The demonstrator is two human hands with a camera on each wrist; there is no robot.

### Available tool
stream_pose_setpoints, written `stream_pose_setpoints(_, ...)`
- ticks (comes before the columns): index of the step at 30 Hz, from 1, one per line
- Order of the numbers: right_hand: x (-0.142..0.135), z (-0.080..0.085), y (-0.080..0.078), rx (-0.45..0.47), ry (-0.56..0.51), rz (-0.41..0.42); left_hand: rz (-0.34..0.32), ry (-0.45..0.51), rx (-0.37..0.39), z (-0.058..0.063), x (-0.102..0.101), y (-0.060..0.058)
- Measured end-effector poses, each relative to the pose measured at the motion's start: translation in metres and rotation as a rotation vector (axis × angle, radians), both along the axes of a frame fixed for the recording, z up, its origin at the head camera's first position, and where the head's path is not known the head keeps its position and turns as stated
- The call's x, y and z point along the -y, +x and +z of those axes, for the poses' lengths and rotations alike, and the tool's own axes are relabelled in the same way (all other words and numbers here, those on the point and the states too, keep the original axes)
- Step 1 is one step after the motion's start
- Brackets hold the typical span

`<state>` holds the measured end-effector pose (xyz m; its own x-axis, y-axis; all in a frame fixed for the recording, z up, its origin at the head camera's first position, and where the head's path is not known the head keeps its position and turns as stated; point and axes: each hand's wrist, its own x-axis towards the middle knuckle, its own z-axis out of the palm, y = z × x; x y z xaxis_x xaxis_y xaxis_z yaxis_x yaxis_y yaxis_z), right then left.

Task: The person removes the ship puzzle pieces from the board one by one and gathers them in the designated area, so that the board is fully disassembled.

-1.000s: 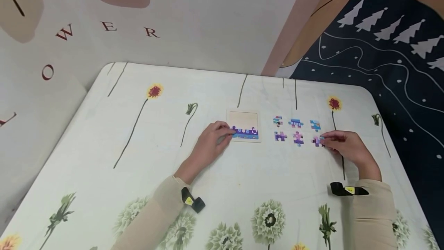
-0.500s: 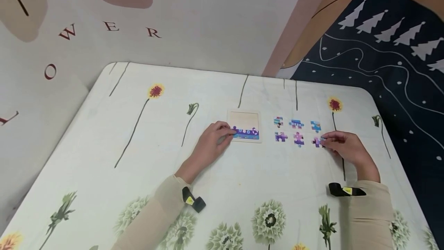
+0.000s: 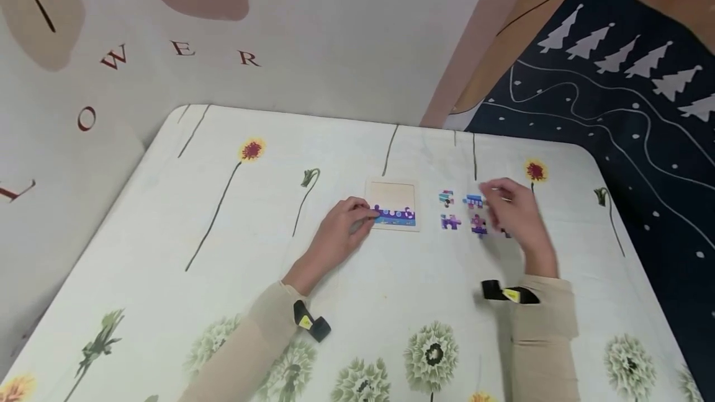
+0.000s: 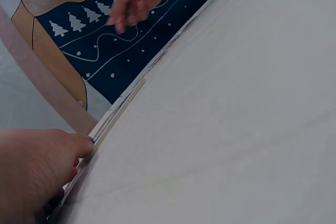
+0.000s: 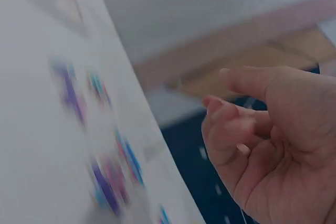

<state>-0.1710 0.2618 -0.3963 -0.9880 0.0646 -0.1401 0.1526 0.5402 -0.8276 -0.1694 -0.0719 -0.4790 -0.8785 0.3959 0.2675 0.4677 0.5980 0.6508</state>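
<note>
In the head view, my left hand holds the left side of a square wooden puzzle board, fingertips at the jigsaw pieces fitted along its bottom. The left wrist view shows that hand at the board's thin edge. My right hand is raised over the right end of the loose jigsaw pieces, partly hiding them. Nothing shows between its loosely bent fingers in the right wrist view, where the hand is beside blurred purple and blue pieces.
The loose pieces lie in two rows right of the board. A flower-printed cloth covers the table, which meets a pale wall behind and a dark tree-printed hanging at right. Each sleeve carries a small black camera.
My right hand has lifted off the lower-right loose piece and moved left and up over the rows. My left hand stays at the board.
</note>
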Motion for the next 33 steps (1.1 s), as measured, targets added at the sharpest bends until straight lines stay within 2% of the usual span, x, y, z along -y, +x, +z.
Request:
stream_pose_setpoints(2,0.029,-0.005,-0.008,-0.017,-0.091,0.088,0.002,-0.010,-0.002,-0.003,-0.001,0.000)
stream_pose_setpoints(4,0.056,-0.017,-0.014,-0.011,-0.164,0.185,-0.003,-0.025,-0.001,-0.007,-0.003,0.002)
stream_pose_setpoints(8,0.097,-0.045,-0.017,0.051,-0.208,0.296,-0.042,-0.085,-0.001,-0.014,-0.010,0.011)
stream_pose_setpoints(10,0.107,-0.059,-0.014,0.071,-0.194,0.311,-0.063,-0.122,0.006,-0.015,-0.014,0.020)
stream_pose_setpoints(13,0.115,-0.069,-0.011,0.080,-0.160,0.314,-0.078,-0.189,-0.005,-0.015,-0.016,0.036)
stream_pose_setpoints(17,0.120,-0.071,-0.011,0.076,-0.151,0.319,-0.063,-0.250,-0.026,-0.013,-0.013,0.056)
stream_pose_setpoints(20,0.122,-0.071,-0.013,0.076,-0.146,0.339,-0.051,-0.253,-0.032,-0.012,-0.010,0.064)
stream_pose_setpoints(24,0.122,-0.067,-0.016,0.068,-0.130,0.363,-0.042,-0.277,-0.083,-0.011,-0.009,0.066)
stream_pose_setpoints(28,0.121,-0.062,-0.021,0.041,-0.108,0.373,-0.041,-0.312,-0.147,-0.009,-0.008,0.060)
stream_pose_setpoints(33,0.122,-0.056,-0.027,-0.008,-0.054,0.396,-0.044,-0.342,-0.167,-0.002,-0.005,0.050)
